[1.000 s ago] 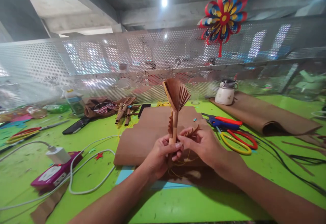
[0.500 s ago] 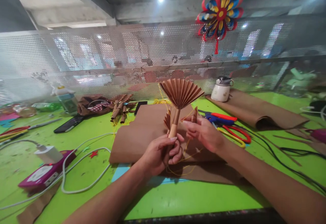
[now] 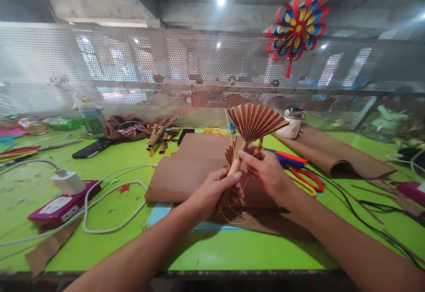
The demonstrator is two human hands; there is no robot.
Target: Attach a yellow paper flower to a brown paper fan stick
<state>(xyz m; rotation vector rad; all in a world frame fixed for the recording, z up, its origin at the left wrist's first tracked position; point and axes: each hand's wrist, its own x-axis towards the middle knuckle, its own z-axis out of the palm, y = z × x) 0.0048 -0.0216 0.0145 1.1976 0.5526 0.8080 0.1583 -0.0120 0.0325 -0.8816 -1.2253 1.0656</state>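
We hold the pleated paper fan (image 3: 255,121) above the brown paper (image 3: 189,172), our landmark, over its right part. Its folds spread upward, opening up and to our right; the long axis runs from the low left, along the paper tube (image 3: 235,165) that serves as its stem, to the upper right, tilted off upright. Our left hand (image 3: 221,188) is clamped around the tube's lower part, thumb laid across it. Our right hand (image 3: 267,168) is closed on a slim brown piece (image 3: 260,145) that pokes up between the fingers, its thumb tip at the tube just under the folds. A small pleated piece (image 3: 229,152) stands left of the tube, and yellow thread (image 3: 232,129) runs up beside it.

The fan hides part of the white jar (image 3: 291,126), which is beyond the brown paper to the right, by the rolled paper (image 3: 335,152). Our right hand comes before part of the scissors (image 3: 307,179), right of the brown paper. Left of it we see the red star (image 3: 124,188), the white cable (image 3: 116,231) and the purple power strip (image 3: 63,205); behind its left edge are the paper rolls (image 3: 159,137). A blue sheet (image 3: 159,213) shows from under its near edge.
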